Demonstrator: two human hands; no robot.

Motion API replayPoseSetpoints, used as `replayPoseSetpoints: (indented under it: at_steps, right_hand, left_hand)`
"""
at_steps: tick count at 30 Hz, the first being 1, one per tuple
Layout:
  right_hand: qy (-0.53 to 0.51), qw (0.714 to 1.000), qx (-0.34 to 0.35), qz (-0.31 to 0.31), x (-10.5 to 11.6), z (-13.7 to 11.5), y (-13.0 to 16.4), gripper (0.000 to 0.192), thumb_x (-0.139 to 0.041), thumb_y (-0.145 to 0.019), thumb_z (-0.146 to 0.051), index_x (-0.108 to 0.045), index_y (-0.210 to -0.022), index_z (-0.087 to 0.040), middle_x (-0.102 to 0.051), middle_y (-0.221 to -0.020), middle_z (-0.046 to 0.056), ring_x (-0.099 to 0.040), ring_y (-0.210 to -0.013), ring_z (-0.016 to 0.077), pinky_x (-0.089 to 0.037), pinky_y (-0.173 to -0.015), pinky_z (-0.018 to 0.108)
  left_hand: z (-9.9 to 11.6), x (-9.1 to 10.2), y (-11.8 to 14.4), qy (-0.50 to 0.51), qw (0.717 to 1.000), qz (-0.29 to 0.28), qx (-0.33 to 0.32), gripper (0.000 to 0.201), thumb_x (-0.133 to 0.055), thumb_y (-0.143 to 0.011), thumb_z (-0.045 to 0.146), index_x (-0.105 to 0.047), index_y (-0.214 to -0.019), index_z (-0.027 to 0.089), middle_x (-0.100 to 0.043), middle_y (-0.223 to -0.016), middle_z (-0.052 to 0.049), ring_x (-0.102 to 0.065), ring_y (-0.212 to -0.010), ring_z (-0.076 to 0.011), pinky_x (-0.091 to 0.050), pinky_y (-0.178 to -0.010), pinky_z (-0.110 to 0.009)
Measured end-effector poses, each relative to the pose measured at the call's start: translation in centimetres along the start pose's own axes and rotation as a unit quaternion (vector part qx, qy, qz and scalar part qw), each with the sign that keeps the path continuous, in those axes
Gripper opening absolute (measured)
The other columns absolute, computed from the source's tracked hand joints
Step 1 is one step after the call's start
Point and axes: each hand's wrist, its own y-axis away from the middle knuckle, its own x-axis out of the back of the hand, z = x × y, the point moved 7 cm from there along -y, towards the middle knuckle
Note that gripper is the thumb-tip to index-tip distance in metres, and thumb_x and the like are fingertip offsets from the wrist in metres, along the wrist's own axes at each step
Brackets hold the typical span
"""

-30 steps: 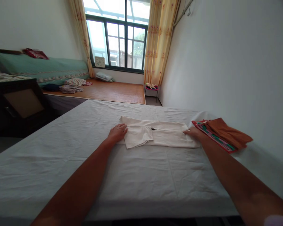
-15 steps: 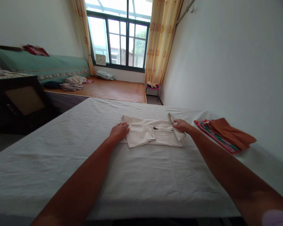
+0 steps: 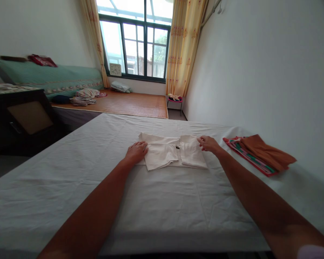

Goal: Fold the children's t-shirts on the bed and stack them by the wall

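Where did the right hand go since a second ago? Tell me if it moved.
Yes. The right hand moved left, away from the orange cloth, folding the cream garment inward.

Hidden, cropped and too small to read

The left hand [image 3: 136,151] covers the left end of the folded cream garment [image 3: 172,153], so that edge is out of sight, and the layers tucked under its 2 folded flaps cannot be seen. A small dark mark at the garment's middle is too small to tell. The orange cloth [image 3: 267,153] hides most of the striped cloth [image 3: 245,155] beneath it. Both forearms and the near edge of the bed [image 3: 70,172] are cut off by the bottom edge. The clock [image 3: 115,69] on the windowsill is too small to read, and the heap of clothes [image 3: 83,97] on the far mat cannot be told apart.
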Motion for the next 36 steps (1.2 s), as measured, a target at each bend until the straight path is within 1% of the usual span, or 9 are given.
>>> replayPoseSetpoints:
  at_steps: [2, 5, 10, 17, 21, 25, 28, 32, 36]
  right_hand:
    - [0.037, 0.999, -0.021, 0.018, 0.2, 2.1, -0.2, 0.039, -0.050, -0.091, -0.048, -0.061, -0.104, -0.013, -0.071, -0.092, 0.011, -0.065, -0.062, 0.0123, -0.047, -0.051, 0.019]
    - [-0.053, 0.997, -0.040, -0.026, -1.6, 3.9, 0.2, 0.044, -0.056, -0.087, -0.048, -0.058, -0.114, -0.013, -0.068, -0.107, 0.013, -0.067, -0.076, 0.0156, -0.050, -0.055, 0.020]
    - [-0.239, 0.964, -0.044, -0.110, -3.7, 2.5, 1.3, 0.038, -0.068, -0.078, -0.036, -0.060, -0.108, -0.015, -0.069, -0.097, 0.009, -0.065, -0.074, 0.0145, -0.049, -0.054, 0.019]
    - [-0.342, 0.930, 0.061, -0.116, -3.4, -9.3, 1.3, 0.048, -0.068, -0.074, -0.027, -0.052, -0.118, -0.018, -0.056, -0.059, -0.006, -0.048, -0.042, 0.0067, -0.040, -0.041, 0.015]
    - [-0.331, 0.937, 0.074, -0.088, -6.9, -17.2, 2.0, 0.064, -0.063, -0.081, -0.020, -0.034, -0.137, -0.016, -0.055, -0.056, -0.006, -0.050, -0.041, 0.0084, -0.040, -0.038, 0.016]
    - [-0.361, 0.897, 0.146, -0.208, -11.5, -22.4, 3.3, 0.066, -0.058, -0.090, -0.035, -0.023, -0.144, -0.019, -0.066, -0.074, 0.001, -0.063, -0.054, 0.0117, -0.049, -0.047, 0.020]
    - [-0.398, 0.877, 0.190, -0.193, -11.1, -22.2, 2.9, 0.054, -0.054, -0.092, -0.036, -0.032, -0.139, -0.020, -0.069, -0.089, 0.005, -0.065, -0.061, 0.0107, -0.050, -0.051, 0.020]
    - [-0.427, 0.887, 0.146, -0.094, -8.6, -18.0, 1.2, 0.034, -0.049, -0.091, -0.022, -0.046, -0.125, -0.017, -0.068, -0.087, 0.004, -0.062, -0.057, 0.0073, -0.045, -0.048, 0.017]
    - [-0.427, 0.895, 0.119, -0.057, -7.9, -14.3, 0.7, 0.025, -0.046, -0.089, -0.018, -0.052, -0.113, -0.017, -0.066, -0.081, 0.001, -0.059, -0.053, 0.0067, -0.043, -0.047, 0.017]
  left_hand:
    - [0.0, -0.1, 0.0, -0.001, 1.000, 0.000, -0.004, 0.044, -0.037, -0.095, 0.040, -0.051, -0.132, 0.024, -0.049, -0.142, -0.005, -0.043, -0.130, -0.0225, -0.035, -0.107, -0.038]
    - [-0.1, -0.2, -0.2, 0.009, 1.000, 0.007, -0.006, 0.044, -0.038, -0.094, 0.040, -0.052, -0.132, 0.022, -0.050, -0.142, -0.006, -0.044, -0.129, -0.0244, -0.036, -0.106, -0.039]
    - [-1.0, 0.3, -0.7, 0.105, 0.994, 0.030, 0.015, 0.042, -0.037, -0.094, 0.037, -0.060, -0.123, 0.019, -0.059, -0.132, -0.008, -0.052, -0.123, -0.0223, -0.039, -0.103, -0.034]
    - [-2.3, 2.8, -0.8, 0.317, 0.937, 0.132, 0.057, 0.043, -0.040, -0.091, 0.045, -0.069, -0.104, 0.015, -0.069, -0.112, -0.013, -0.063, -0.102, -0.0252, -0.050, -0.083, -0.034]
    - [-1.3, 2.2, -0.6, 0.547, 0.833, 0.065, 0.057, 0.059, -0.049, -0.083, 0.062, -0.063, -0.109, 0.012, -0.069, -0.105, -0.015, -0.067, -0.084, -0.0211, -0.052, -0.064, -0.029]
    - [-1.2, 0.9, 0.0, 0.631, 0.766, -0.014, 0.125, 0.068, -0.049, -0.082, 0.066, -0.057, -0.118, 0.010, -0.069, -0.090, -0.012, -0.066, -0.074, -0.0180, -0.052, -0.065, -0.029]
    - [-1.4, 0.4, 0.1, 0.620, 0.774, -0.026, 0.125, 0.071, -0.055, -0.081, 0.060, -0.048, -0.133, 0.013, -0.068, -0.086, -0.008, -0.064, -0.071, -0.0177, -0.051, -0.064, -0.030]
    - [-1.1, 1.4, -0.1, 0.542, 0.838, 0.027, 0.065, 0.077, -0.072, -0.065, 0.032, -0.049, -0.137, 0.017, -0.067, -0.092, -0.005, -0.058, -0.072, -0.0138, -0.047, -0.064, -0.024]
    - [-1.4, 2.1, 0.0, 0.546, 0.834, 0.030, 0.067, 0.062, -0.057, -0.066, 0.022, -0.060, -0.128, 0.015, -0.064, -0.084, -0.003, -0.050, -0.057, -0.0090, -0.038, -0.052, -0.019]
